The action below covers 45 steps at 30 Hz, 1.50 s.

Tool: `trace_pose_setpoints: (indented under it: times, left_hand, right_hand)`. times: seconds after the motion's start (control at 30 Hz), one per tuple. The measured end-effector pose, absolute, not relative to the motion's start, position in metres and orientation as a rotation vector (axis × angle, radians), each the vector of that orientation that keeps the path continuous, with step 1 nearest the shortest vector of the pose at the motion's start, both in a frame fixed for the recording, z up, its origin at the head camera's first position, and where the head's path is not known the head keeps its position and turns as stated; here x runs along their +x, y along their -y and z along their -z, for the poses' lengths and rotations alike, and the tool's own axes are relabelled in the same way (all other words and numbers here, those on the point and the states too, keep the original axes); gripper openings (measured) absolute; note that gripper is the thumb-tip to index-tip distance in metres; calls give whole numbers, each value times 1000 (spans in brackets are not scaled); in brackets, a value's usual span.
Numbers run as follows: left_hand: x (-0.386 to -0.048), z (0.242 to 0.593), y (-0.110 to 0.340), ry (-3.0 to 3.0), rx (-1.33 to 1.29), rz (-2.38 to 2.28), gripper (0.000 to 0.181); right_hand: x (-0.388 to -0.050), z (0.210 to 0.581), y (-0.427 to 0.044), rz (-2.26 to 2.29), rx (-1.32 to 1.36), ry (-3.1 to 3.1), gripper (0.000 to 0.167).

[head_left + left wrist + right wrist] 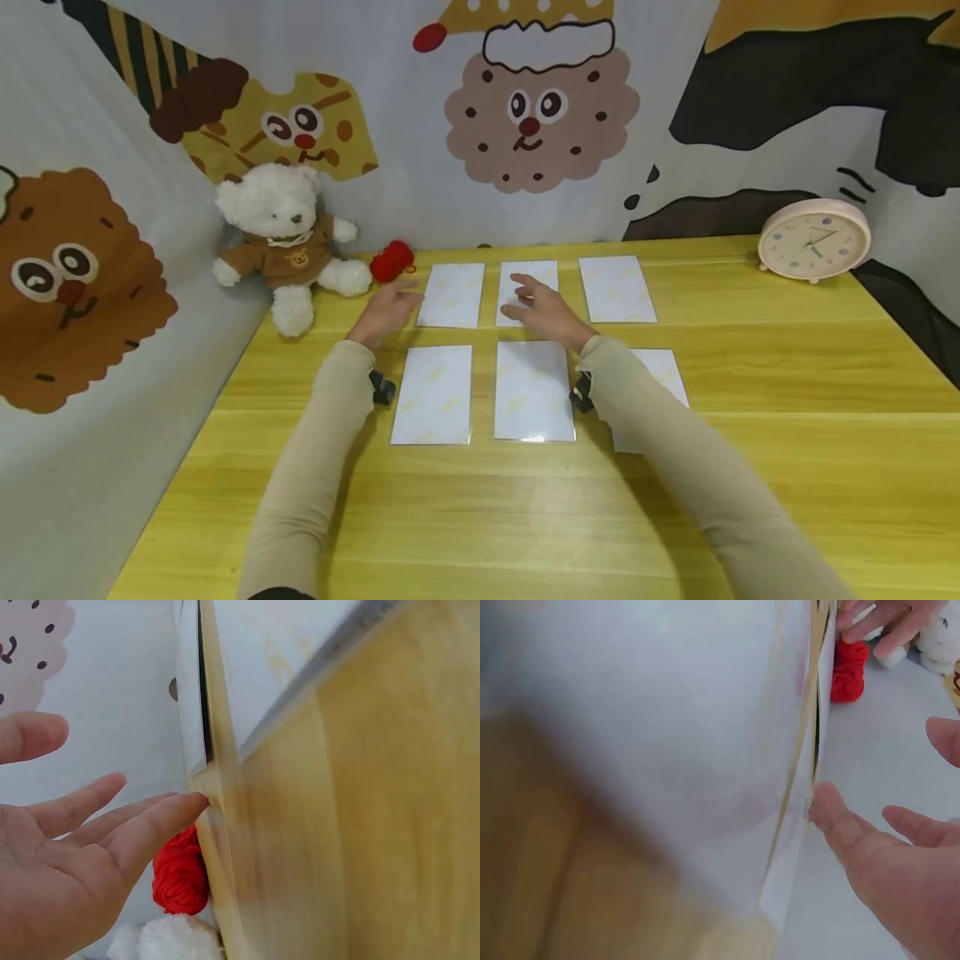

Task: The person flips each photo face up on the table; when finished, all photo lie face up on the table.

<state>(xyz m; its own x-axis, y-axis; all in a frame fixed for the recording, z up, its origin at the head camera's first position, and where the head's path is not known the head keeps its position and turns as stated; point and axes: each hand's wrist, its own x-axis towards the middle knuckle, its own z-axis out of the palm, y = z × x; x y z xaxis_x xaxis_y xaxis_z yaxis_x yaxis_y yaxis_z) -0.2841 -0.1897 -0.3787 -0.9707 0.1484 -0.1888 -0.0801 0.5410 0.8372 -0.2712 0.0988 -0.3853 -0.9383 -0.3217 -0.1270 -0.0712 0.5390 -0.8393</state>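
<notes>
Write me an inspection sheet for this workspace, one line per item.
Surface: yellow wood-grain table.
Job's things: six white cards in two rows of three, with faint yellowish marks visible on several; the front-right card is partly hidden by the right sleeve.
Clutter: teddy bear in a brown top, back left; red yarn bundle beside its foot; round clock, back right.
Left hand: fingers loosely extended, beside the back-left card; contact unclear.
Right hand: fingers loosely extended, over the back-middle card; contact unclear.
Cables: nothing seen.
Surroundings: pale cloth with cartoon prints behind and to the left.
</notes>
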Motion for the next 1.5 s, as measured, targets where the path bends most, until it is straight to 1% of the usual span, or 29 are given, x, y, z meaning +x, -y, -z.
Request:
trace_pose_setpoints:
  times: [0.27,0.47,0.57,0.77,0.9,1.1,1.27,1.37,1.5]
  left_hand:
    - [-285,374,188,-2458,59,-1520,55]
    - [-287,371,186,-2438,34,-1503,54]
    - [-284,366,184,-2442,34,-1465,55]
    - [-289,369,187,-2367,-15,-1623,53]
    - [-289,363,187,-2347,-78,-1710,49]
    - [-293,359,184,-2319,-62,-1829,47]
    - [-296,363,176,-2300,31,-1904,43]
    - [-297,366,170,-2278,87,-1918,42]
    - [-297,371,164,-2236,100,-1932,43]
  right_hand:
    - [-280,388,-69,1408,-350,-2458,69]
    - [-284,386,-52,1378,-343,-2431,70]
    - [-285,386,-46,1342,-326,-2437,71]
    - [-287,383,-40,1266,-338,-2430,74]
    - [-287,380,-36,1194,-376,-2448,75]
    - [-288,372,-31,1125,-435,-2512,68]
    - [-290,368,-28,1088,-487,-2578,61]
    - [-289,367,-26,1106,-487,-2569,59]
    - [-288,366,-24,1139,-496,-2546,59]
